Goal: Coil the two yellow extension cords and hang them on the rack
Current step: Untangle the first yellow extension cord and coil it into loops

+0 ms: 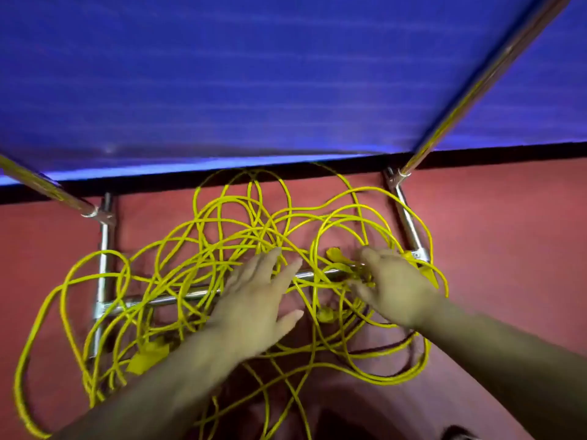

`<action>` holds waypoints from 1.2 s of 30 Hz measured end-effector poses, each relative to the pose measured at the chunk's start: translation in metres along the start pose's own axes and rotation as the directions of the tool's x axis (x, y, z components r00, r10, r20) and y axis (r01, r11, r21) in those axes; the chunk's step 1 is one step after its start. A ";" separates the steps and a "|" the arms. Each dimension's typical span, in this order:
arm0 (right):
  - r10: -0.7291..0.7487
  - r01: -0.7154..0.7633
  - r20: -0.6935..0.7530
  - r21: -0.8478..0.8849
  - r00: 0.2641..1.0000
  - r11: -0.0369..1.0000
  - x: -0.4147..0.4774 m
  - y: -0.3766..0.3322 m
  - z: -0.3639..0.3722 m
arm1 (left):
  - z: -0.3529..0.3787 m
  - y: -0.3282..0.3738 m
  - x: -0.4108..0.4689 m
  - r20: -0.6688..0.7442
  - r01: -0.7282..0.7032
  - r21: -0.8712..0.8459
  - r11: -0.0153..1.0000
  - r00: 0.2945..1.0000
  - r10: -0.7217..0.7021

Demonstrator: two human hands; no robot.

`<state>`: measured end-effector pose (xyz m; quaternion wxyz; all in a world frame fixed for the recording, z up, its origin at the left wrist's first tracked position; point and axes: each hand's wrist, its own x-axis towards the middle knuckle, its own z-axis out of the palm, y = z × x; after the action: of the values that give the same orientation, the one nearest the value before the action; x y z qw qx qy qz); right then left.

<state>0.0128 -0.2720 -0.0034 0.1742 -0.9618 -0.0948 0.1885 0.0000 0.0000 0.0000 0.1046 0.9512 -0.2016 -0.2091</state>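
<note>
Yellow extension cords lie in one loose tangle of loops on the red floor, draped over the base of a metal rack. Yellow plug ends show at the lower left, in the middle and by my right hand. My left hand hovers flat over the middle of the tangle with fingers spread, holding nothing. My right hand reaches into the loops at the right, fingers curled around a plug end and cord strands; motion blur hides the exact grip.
The rack's chrome uprights rise at the left and right, joined by a low crossbar. A blue wall with a black baseboard stands behind. Red floor spreads to either side.
</note>
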 end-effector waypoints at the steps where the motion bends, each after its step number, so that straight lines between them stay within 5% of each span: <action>1: -0.015 0.015 -0.058 -0.015 0.998 1.000 0.009 0.007 0.013 | 0.015 -0.001 0.011 0.002 -0.004 -0.020 1.000 1.000 0.004; 6: 0.044 -0.060 -0.090 -0.189 0.995 0.980 0.034 0.011 0.049 | 0.074 -0.004 0.036 -0.043 -0.024 0.034 0.999 0.999 0.026; 11: 0.187 -0.160 -0.099 0.230 0.977 0.960 0.027 0.015 0.033 | 0.064 -0.002 0.031 -0.076 -0.010 -0.087 0.996 0.997 0.003; 14: 0.127 -0.088 -0.084 0.369 0.988 0.925 0.017 0.009 0.001 | 0.039 0.004 0.026 -0.103 -0.014 -0.285 0.958 0.995 -0.017; 18: 0.062 -0.002 -0.124 0.438 0.990 0.899 -0.008 -0.019 -0.070 | -0.017 0.031 0.007 -0.205 -0.004 -0.628 0.778 0.966 -0.160; 22: 0.013 0.139 -0.295 0.487 0.955 0.862 -0.054 -0.076 -0.165 | -0.091 0.085 -0.024 -0.204 -0.105 -0.821 0.561 0.972 -0.117; 29: 0.083 0.387 -0.526 0.715 0.846 0.583 -0.162 -0.164 -0.283 | -0.216 0.141 -0.107 -0.448 -0.322 -0.725 0.609 0.892 -0.061; 33: 0.155 0.431 -0.544 0.782 0.825 0.450 -0.215 -0.185 -0.304 | -0.275 0.154 -0.175 -0.413 -0.375 -0.777 0.506 0.910 0.041; 36: 0.176 0.445 -0.525 0.824 0.833 0.350 -0.243 -0.201 -0.301 | -0.305 0.162 -0.223 -0.427 -0.409 -0.703 0.582 0.897 0.114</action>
<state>-0.1135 -0.2369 0.4124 0.7191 -0.6902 -0.0028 -0.0813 -0.1063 -0.0146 0.3968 0.5679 0.7904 -0.2103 -0.0919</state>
